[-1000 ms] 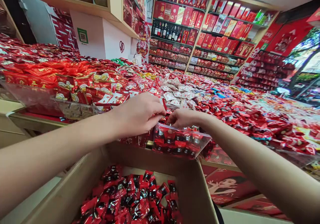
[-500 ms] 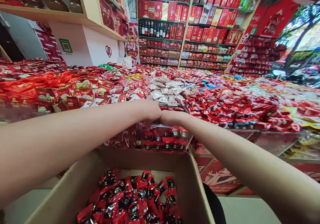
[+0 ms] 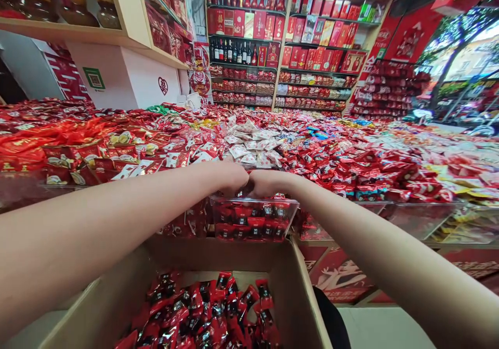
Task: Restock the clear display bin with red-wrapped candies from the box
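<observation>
My left hand [image 3: 235,177] and my right hand [image 3: 265,182] are close together over a clear plastic bin [image 3: 293,215] on the display counter. Both reach down into its top with wrists bent, and their fingers are hidden, so I cannot tell whether they hold anything. Through the bin's front, red-and-black wrapped candies [image 3: 255,227] show in rows. Below my forearms stands an open cardboard box [image 3: 307,292], holding a loose pile of the same kind of wrapped candies [image 3: 210,310].
White packets [image 3: 253,141] are heaped just behind the bin. Red packets [image 3: 343,162] fill the counter to the right, durian-picture packets [image 3: 91,154] to the left. Shelves of bottles and red boxes [image 3: 268,27] line the back. A wooden cabinet [image 3: 128,37] juts out at upper left.
A small dark gap now shows between my hands, and more of the right hand is visible. The view has shifted slightly. The box stays below the bin.
</observation>
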`<state>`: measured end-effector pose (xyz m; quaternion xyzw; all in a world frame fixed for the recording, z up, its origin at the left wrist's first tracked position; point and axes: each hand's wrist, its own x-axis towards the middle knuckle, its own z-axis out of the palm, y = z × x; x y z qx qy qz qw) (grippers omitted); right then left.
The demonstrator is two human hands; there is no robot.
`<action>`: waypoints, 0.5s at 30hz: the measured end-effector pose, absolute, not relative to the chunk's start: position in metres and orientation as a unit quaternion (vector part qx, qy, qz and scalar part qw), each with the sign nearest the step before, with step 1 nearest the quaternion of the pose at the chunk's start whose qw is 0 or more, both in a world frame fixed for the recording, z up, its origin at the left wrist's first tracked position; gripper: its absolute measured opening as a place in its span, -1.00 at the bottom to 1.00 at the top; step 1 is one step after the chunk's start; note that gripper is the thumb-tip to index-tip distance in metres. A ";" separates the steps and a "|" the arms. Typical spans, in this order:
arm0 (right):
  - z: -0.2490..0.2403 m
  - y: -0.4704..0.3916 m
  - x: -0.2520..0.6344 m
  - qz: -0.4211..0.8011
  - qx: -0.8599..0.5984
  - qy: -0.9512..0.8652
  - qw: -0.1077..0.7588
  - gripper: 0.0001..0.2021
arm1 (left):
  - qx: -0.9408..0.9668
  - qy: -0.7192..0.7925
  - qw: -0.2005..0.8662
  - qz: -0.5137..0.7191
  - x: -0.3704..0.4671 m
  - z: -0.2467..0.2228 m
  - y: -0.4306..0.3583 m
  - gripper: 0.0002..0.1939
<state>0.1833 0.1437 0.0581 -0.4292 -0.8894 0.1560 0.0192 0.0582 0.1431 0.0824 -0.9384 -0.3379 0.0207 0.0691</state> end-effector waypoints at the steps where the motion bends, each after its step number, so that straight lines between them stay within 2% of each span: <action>1: 0.062 0.143 0.187 0.144 -0.439 -0.886 0.028 -0.82 | -0.939 -0.332 0.084 0.037 0.057 0.091 0.138 -0.85; 3: 0.072 0.141 0.193 0.108 -0.470 -0.875 0.049 -0.84 | -0.940 -0.321 0.110 0.029 0.049 0.110 0.124 -0.93; 6: 0.084 0.137 0.198 0.035 -0.523 -0.848 0.076 -0.82 | -0.945 -0.278 0.157 -0.072 0.023 0.125 0.093 -0.80; 8: 0.087 0.136 0.199 0.000 -0.542 -0.837 0.070 -0.79 | -0.937 -0.252 0.158 -0.185 -0.002 0.116 0.067 -0.80; 10: 0.086 0.138 0.196 -0.031 -0.547 -0.835 0.050 -0.77 | -0.941 -0.228 0.110 -0.223 -0.026 0.090 0.042 -0.81; 15: 0.077 0.157 0.184 -0.086 -0.555 -0.827 0.023 -0.80 | -0.954 -0.287 -0.073 -0.052 -0.058 -0.002 -0.001 -0.77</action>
